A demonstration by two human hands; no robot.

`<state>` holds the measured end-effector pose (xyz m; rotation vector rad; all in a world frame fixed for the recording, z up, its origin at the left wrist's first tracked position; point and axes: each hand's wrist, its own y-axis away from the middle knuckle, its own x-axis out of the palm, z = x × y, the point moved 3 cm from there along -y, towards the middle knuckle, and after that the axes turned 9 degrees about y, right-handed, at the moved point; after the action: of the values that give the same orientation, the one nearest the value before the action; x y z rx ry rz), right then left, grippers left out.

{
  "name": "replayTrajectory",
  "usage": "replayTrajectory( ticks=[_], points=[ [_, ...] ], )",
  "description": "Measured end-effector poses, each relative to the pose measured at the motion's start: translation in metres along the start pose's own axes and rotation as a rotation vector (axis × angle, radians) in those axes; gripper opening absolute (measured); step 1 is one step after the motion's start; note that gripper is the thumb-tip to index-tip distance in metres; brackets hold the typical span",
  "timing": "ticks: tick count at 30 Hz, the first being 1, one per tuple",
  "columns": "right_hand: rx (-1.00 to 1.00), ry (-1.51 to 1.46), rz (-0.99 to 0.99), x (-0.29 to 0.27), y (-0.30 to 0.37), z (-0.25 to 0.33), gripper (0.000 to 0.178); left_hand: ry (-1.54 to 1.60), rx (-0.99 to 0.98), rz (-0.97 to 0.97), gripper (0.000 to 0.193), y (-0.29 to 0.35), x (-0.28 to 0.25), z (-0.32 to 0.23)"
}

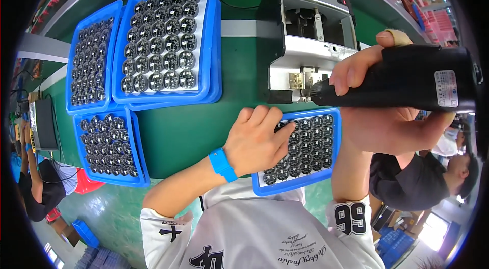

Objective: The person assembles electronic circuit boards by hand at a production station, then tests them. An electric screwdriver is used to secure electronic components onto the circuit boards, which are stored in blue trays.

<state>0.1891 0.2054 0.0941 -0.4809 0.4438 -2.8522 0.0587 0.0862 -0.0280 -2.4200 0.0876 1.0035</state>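
Note:
My right hand [374,78] is wrapped round a dark handheld device [402,78] with a white label and a narrow toothed-looking tip, raised close to the camera. A beige bandage covers one fingertip. The tip stands in front of a silver and black bench machine [305,42]. My left hand [260,139], with a blue wristband, is over the upper left part of a small blue tray [290,186]. Rows of round black circuit boards [304,146] fill that tray. The left fingers are curled among the boards; whatever they pinch is hidden.
At the back left, larger blue trays [214,39] hold more round boards, with another tray [91,106] beside them. A smaller stacked tray [135,141] lies nearer. The green tabletop [178,141] runs between. Co-workers [415,182] sit on both sides.

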Motion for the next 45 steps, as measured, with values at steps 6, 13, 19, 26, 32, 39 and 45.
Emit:
replayTrajectory(
  ticks=[6,13,19,26,32,39,45],
  points=[
    [0.047,-0.051,0.032,0.011,-0.003,-0.001,0.105,0.009,0.002,-0.011,0.033,0.0,0.001,0.0],
    [0.14,-0.146,0.037,0.002,-0.001,0.01,0.101,0.027,0.001,-0.014,0.033,0.0,0.001,0.0],
    [-0.06,-0.064,0.075,0.0,-0.002,0.009,0.106,0.014,-0.009,-0.013,0.032,0.003,0.002,0.002],
    [-0.013,0.018,0.033,0.0,0.004,0.008,0.109,0.034,-0.005,-0.004,0.033,0.0,0.002,0.0],
    [-0.034,0.024,-0.043,-0.006,0.008,0.001,0.11,0.036,-0.01,-0.007,0.034,0.001,0.002,0.002],
    [-0.084,0.004,0.183,-0.003,-0.003,0.037,0.101,0.029,-0.006,-0.008,0.033,0.0,0.001,0.001],
    [-0.232,-0.362,0.164,-0.053,-0.079,0.039,0.078,0.002,-0.006,-0.01,0.032,0.005,0.001,0.004]
  ],
)
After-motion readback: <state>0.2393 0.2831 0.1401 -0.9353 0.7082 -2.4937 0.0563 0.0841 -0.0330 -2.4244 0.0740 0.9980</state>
